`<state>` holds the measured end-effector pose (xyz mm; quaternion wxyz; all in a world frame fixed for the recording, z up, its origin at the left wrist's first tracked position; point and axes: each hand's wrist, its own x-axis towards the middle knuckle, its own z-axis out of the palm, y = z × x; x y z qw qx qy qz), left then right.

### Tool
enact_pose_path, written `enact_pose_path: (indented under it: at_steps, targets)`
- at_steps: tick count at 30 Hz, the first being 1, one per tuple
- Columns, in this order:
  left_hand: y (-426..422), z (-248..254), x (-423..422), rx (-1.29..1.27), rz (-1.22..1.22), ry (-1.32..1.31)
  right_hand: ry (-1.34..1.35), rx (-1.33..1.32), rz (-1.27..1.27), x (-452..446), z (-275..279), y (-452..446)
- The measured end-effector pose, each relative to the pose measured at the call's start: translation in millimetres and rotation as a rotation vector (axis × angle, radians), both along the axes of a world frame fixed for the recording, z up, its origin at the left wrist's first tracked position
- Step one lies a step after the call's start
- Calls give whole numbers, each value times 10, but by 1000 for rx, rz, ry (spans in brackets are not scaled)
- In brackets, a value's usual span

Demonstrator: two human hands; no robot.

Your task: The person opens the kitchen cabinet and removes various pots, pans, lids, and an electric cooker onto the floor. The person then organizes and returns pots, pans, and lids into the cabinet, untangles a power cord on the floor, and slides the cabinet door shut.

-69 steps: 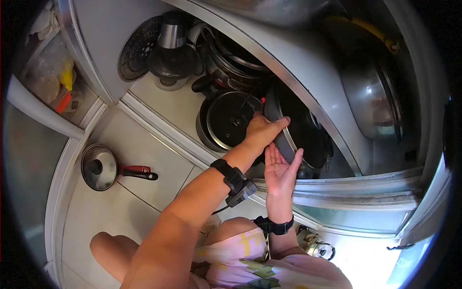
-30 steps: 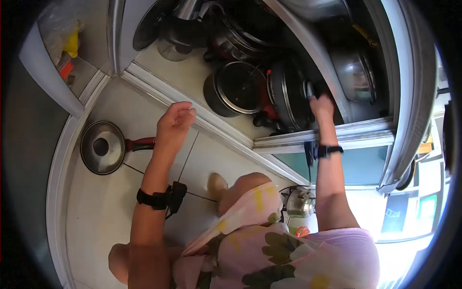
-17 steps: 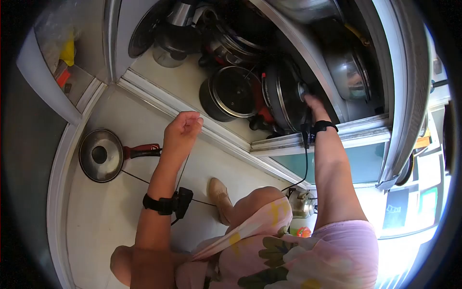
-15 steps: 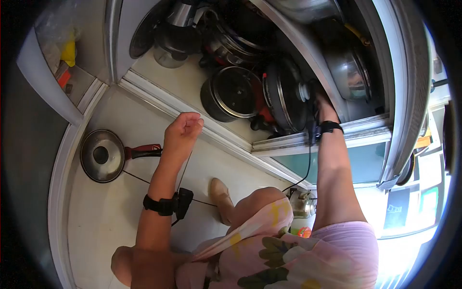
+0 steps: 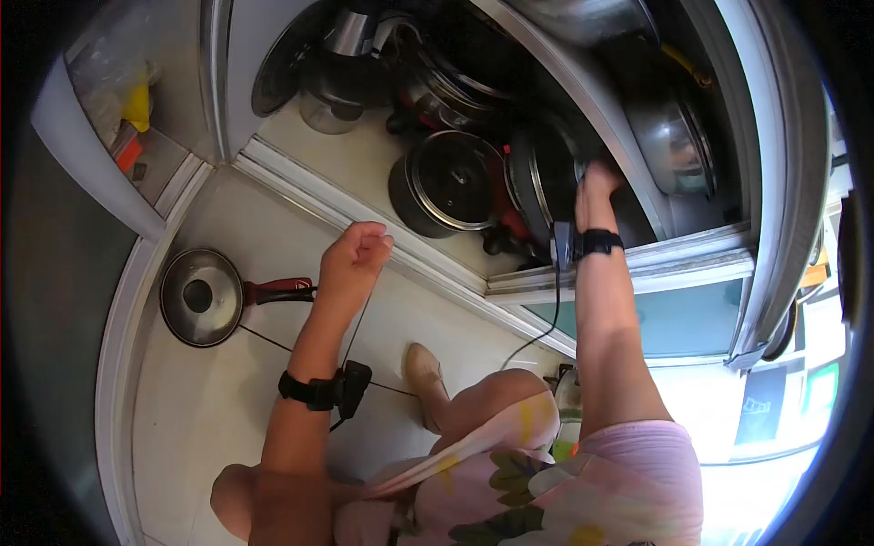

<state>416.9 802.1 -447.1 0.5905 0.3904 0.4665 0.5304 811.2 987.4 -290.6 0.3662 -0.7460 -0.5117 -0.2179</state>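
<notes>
Inside the low cabinet, my right hand (image 5: 597, 196) is beside the glass lid of a dark pan (image 5: 546, 173) that stands on its edge. The hand covers where the lid's knob sat, and its fingers are partly hidden and blurred, so I cannot tell whether it grips. My left hand (image 5: 355, 257) hovers over the floor in front of the cabinet sill, fingers curled in with nothing visible in them. A dark pot with a glass lid (image 5: 451, 182) stands left of the upright pan. On the floor, a lidded frying pan (image 5: 201, 298) has its red-and-black handle pointing toward my left wrist.
More pots (image 5: 446, 91) and a clear jug-like container (image 5: 330, 111) crowd the cabinet's back. Past a slanted divider (image 5: 583, 82) sits a steel pot (image 5: 669, 146). The raised sliding-door track (image 5: 300, 182) edges the cabinet. A cable hangs from my right wrist device.
My right hand has shifted left, from behind the upright pan's lid onto its knob area. The view has shifted slightly. My left hand keeps its curled pose.
</notes>
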Motion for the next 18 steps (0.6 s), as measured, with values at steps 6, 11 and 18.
enact_pose_path:
  at_steps: [6, 11, 18]
  targets:
    - [-55, -82, -100, 43, 55, 121, -128, -157, 62, -417, -95, 46]
    - [64, -192, 58, -7, 12, 31, -248, -133, 264, -802, -193, -663]
    - [39, -257, 382, 86, -25, 55, 1128, 390, 368, 274, -67, 14]
